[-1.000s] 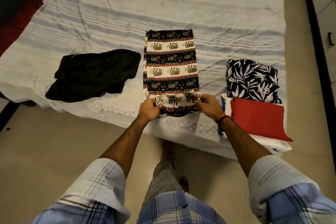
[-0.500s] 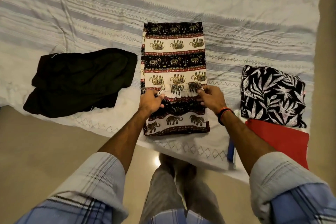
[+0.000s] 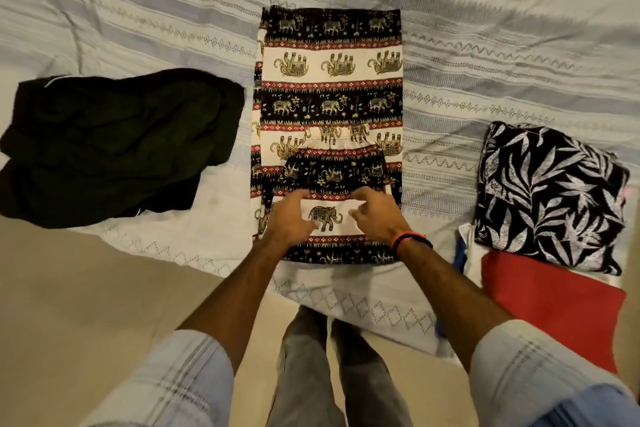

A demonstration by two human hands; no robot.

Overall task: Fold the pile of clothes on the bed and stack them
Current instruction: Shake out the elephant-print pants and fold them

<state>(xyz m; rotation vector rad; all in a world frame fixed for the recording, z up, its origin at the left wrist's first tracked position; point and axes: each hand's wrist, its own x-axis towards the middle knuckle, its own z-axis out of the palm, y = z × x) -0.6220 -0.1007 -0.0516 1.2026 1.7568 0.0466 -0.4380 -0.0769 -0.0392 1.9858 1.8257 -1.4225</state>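
Resting on the folded elephant-print garment [image 3: 330,87] mid-bed [image 3: 485,10], both hands, left [image 3: 289,218] and right [image 3: 375,217], lie relaxed with fingers loosely spread; black clothes [image 3: 114,146] at nine o'clock, leaf-print stack [image 3: 550,194] at three.

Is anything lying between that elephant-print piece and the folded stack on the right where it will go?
Nothing visible does. Only bare bedsheet separates the elephant-print garment from the leaf-print piece atop the stack. Both hands already hover over the garment.

no readable text, labels or numbers
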